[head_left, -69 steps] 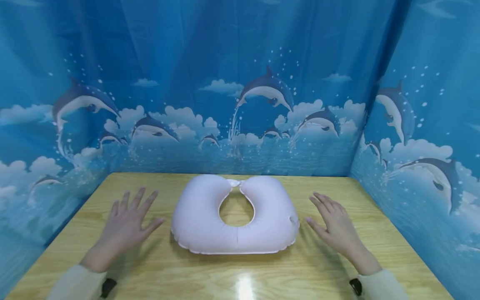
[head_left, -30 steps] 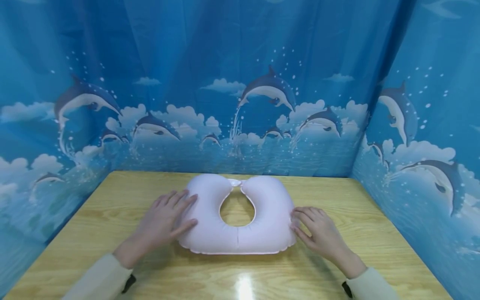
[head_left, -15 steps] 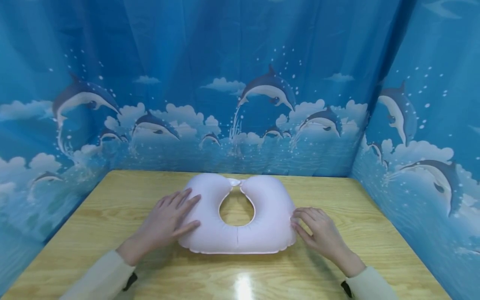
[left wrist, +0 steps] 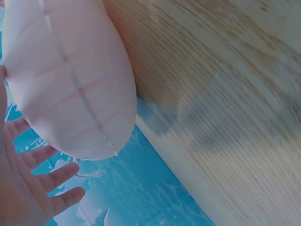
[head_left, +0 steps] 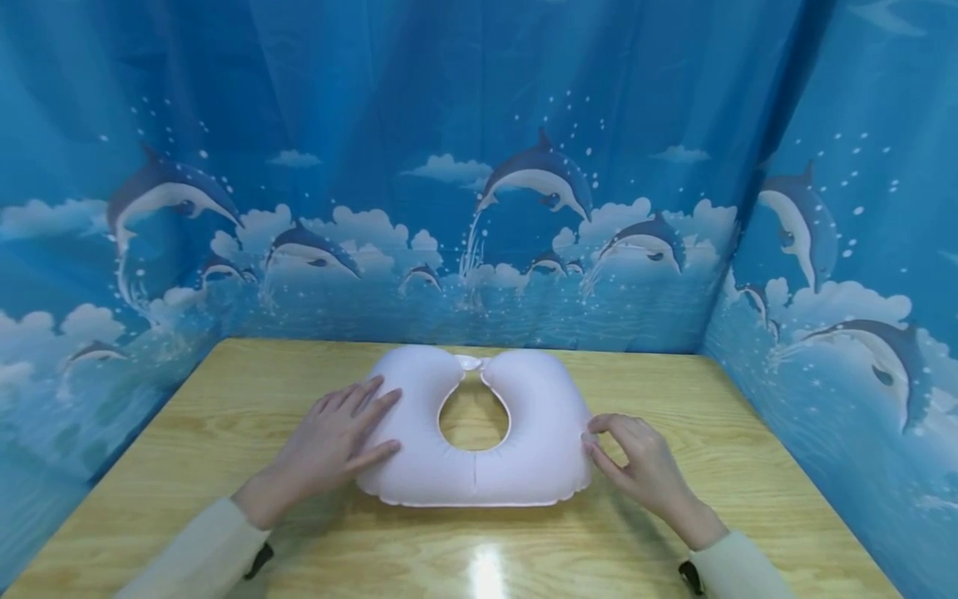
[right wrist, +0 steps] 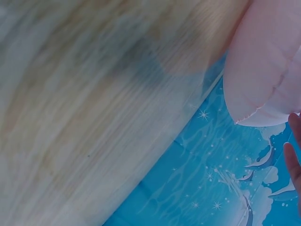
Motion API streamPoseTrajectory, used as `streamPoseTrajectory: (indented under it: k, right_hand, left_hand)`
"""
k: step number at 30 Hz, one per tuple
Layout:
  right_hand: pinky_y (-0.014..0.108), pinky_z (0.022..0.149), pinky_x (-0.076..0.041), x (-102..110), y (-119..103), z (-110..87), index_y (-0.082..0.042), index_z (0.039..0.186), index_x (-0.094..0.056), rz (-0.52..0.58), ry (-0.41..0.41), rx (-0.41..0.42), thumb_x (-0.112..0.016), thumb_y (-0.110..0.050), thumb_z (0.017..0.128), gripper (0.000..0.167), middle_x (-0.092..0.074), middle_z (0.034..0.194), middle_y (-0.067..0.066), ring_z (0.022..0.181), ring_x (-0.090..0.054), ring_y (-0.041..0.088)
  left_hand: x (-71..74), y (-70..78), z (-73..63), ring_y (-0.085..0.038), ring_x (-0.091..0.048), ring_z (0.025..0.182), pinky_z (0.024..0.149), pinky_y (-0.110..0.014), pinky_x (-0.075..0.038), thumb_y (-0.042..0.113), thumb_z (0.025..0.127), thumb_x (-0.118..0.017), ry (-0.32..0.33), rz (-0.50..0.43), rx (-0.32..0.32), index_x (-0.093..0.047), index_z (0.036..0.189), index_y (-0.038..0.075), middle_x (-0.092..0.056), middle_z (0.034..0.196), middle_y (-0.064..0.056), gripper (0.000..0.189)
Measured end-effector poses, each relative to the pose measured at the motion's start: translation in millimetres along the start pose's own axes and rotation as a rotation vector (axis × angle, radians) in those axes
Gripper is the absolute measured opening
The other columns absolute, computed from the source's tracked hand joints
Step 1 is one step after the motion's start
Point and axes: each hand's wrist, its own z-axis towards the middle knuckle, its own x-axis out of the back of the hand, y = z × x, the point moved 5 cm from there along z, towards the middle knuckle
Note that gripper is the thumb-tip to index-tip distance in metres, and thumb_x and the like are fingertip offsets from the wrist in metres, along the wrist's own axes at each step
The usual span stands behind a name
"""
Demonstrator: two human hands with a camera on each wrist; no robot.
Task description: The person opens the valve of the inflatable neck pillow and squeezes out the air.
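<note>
A pale pink, U-shaped inflatable neck pillow (head_left: 475, 478) lies on the wooden table, its opening facing the far side. My left hand (head_left: 322, 441) rests on its left side with fingers and thumb spread. In the left wrist view, that hand's fingers (left wrist: 61, 176) extend under the bulging end of the pillow (left wrist: 75, 89). My right hand (head_left: 647, 466) pinches with thumb and index finger at the pillow's right side, where the small air valve sits, mostly hidden by the fingertips. Only two fingertips (right wrist: 294, 162) show beside the pillow in the right wrist view.
A white clasp (head_left: 468, 363) bridges the pillow's two far ends. Blue dolphin-print curtains (head_left: 479, 208) hang along the back and both sides of the wooden table (head_left: 299, 541). Light glares off the table near its front.
Both hands have come inward from beside the pillow; the left now touches its left side and the right its valve. During the last half second the right index finger and thumb have closed into a pinch.
</note>
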Motion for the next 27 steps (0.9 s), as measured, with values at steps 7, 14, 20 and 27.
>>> streamPoseTrajectory:
  k: [7,14,20,27]
  right_hand:
    - [0.027,0.067,-0.049,1.6,0.2,1.0,-0.006,0.087,-0.065,0.044,0.051,0.023,-0.055,-0.028,0.089,0.024,-0.067,0.084,0.001,0.076,-0.062,0.015]
    - [0.022,0.070,-0.050,1.5,2.2,-1.0,-0.009,0.086,-0.066,0.104,0.052,0.015,-0.062,-0.021,0.085,0.013,-0.066,0.083,-0.001,0.075,-0.063,0.014]
    - [0.017,0.073,-0.049,1.5,3.0,-0.6,-0.008,0.085,-0.066,0.134,0.053,0.021,-0.064,-0.015,0.082,0.008,-0.066,0.083,-0.001,0.075,-0.063,0.015]
    - [0.019,0.067,-0.051,2.2,5.5,-1.1,-0.009,0.083,-0.066,0.169,0.069,0.024,-0.066,-0.009,0.077,0.006,-0.066,0.079,-0.003,0.069,-0.063,0.013]
  left_hand:
    - [0.8,-0.4,-1.5,-0.036,-0.037,0.129,0.100,-0.057,-0.032,0.066,0.084,-0.040,-0.011,-0.013,0.010,-0.034,0.142,0.026,-0.032,0.147,-0.011,0.070]
    - [-0.3,-0.6,-1.6,-0.036,-0.039,0.127,0.100,-0.058,-0.033,0.066,0.084,-0.040,-0.015,-0.024,0.014,-0.033,0.141,0.033,-0.032,0.147,-0.011,0.067]
    - [-1.5,-1.4,-1.2,-0.036,-0.039,0.127,0.099,-0.058,-0.033,0.065,0.085,-0.040,-0.015,-0.044,0.001,-0.032,0.140,0.038,-0.031,0.147,-0.012,0.062]
    - [-1.6,-2.4,-1.5,-0.036,-0.041,0.126,0.098,-0.058,-0.034,0.064,0.086,-0.041,-0.011,-0.057,-0.002,-0.033,0.140,0.036,-0.031,0.147,-0.013,0.062]
